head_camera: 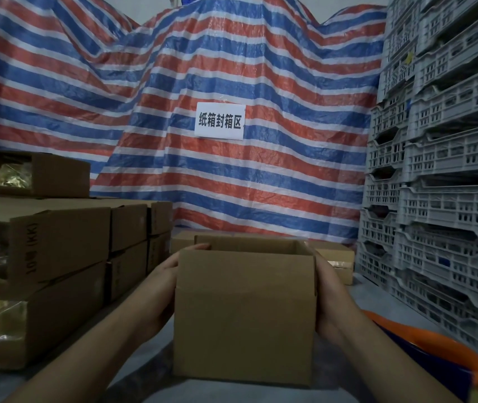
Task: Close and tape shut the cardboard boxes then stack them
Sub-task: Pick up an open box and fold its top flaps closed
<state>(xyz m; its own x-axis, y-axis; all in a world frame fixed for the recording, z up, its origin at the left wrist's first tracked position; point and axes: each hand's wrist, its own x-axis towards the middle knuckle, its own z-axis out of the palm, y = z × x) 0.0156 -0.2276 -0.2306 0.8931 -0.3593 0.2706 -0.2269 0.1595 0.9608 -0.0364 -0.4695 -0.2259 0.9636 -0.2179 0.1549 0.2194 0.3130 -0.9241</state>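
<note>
A brown cardboard box (pixel 243 312) stands on the grey table in front of me, its top open and its near flap upright. My left hand (pixel 163 283) holds the box's left side, fingertips curled over the top left edge. Against the right side lies my right hand (pixel 329 292), fingers wrapped round the far corner. Both forearms reach in from below. The inside of the box is hidden. No tape roll is visible.
Stacked cardboard boxes (pixel 43 257) fill the left side. More boxes (pixel 336 257) lie behind the held one. Grey plastic crates (pixel 441 170) tower on the right. An orange-rimmed basin (pixel 424 344) sits low right. A striped tarp with a white sign (pixel 219 120) hangs behind.
</note>
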